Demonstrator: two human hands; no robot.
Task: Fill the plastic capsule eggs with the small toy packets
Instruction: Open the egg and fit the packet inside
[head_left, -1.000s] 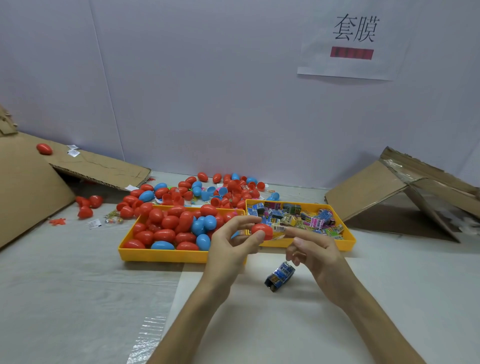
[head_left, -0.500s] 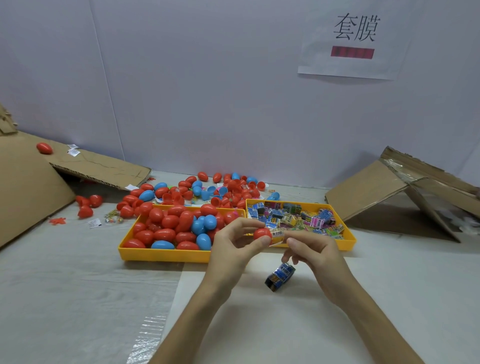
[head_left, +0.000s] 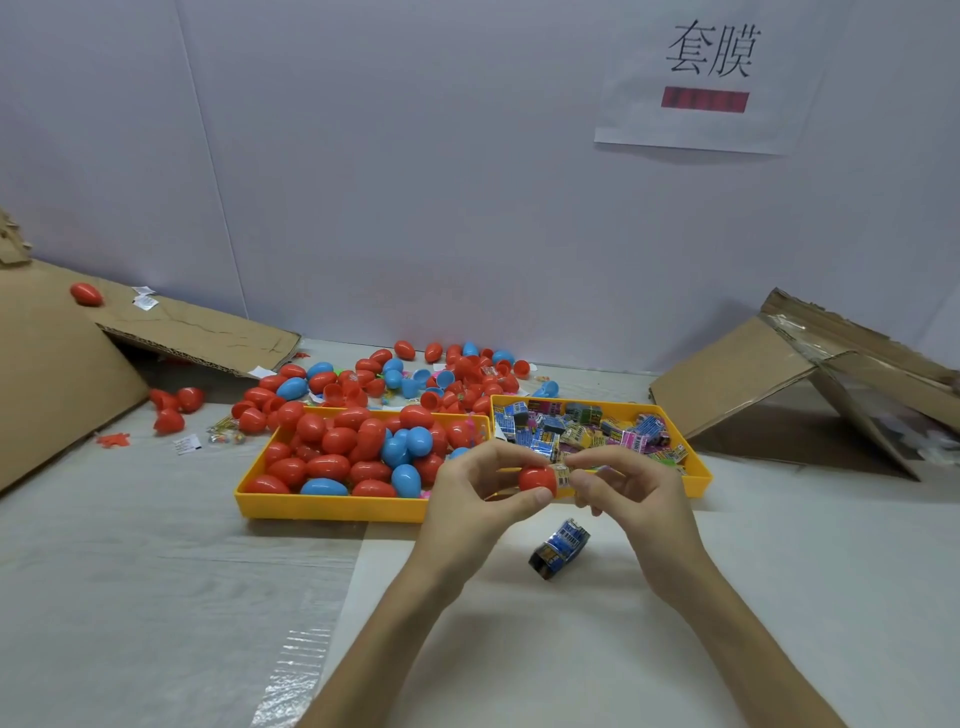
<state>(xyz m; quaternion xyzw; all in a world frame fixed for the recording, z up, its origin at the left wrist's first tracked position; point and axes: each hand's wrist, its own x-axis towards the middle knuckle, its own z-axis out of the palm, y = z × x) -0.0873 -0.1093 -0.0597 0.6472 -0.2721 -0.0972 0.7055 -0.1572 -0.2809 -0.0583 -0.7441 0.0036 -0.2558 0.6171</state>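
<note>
The left hand (head_left: 467, 501) has its grip clamped on a red capsule egg (head_left: 535, 478) mid-desk (head_left: 156, 571), the right hand (head_left: 641, 501) pinching a toy packet (head_left: 563, 475) at its mouth, and the heaped egg tray (head_left: 322, 508) at 10 o'clock and packet tray (head_left: 698, 480) at 1 o'clock suggest most filling remains.

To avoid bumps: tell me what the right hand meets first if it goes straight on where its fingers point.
The right hand points leftward, so the small packet it pinches meets the red capsule egg held by the left hand first; they look touching already, though depth is unclear.
</note>
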